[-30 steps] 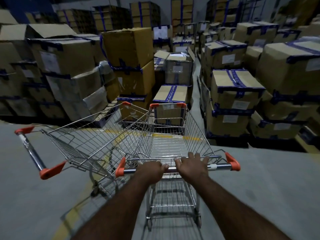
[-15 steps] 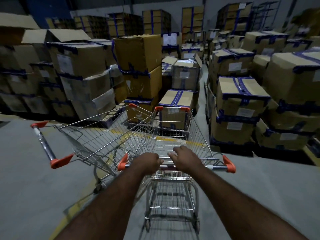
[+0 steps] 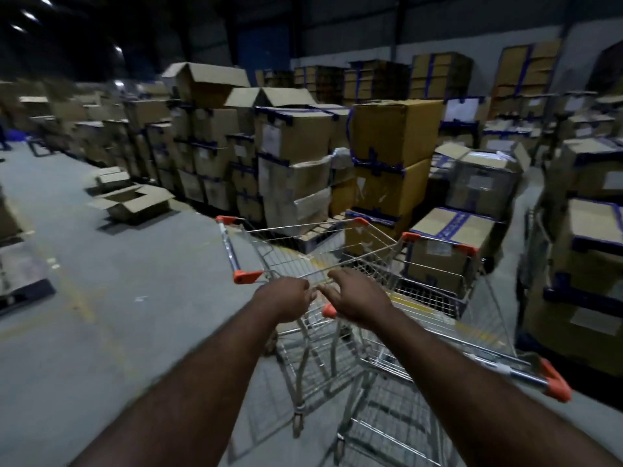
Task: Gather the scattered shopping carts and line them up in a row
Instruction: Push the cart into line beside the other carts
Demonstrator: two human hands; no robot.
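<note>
Floor (image 3: pixel 101 298) left open; boxes (image 3: pixel 293 170) block ahead.

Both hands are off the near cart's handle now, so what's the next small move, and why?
Probably close both hands on the rim of the angled wire shopping cart and swing it parallel to the near wire shopping cart. The left hand and right hand hover at its corner, and the baskets cross.

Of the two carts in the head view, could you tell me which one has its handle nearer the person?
The right cart: its orange-capped handle sits low right beside the right forearm, while the left cart keeps its handle farther away, to the left.
</note>
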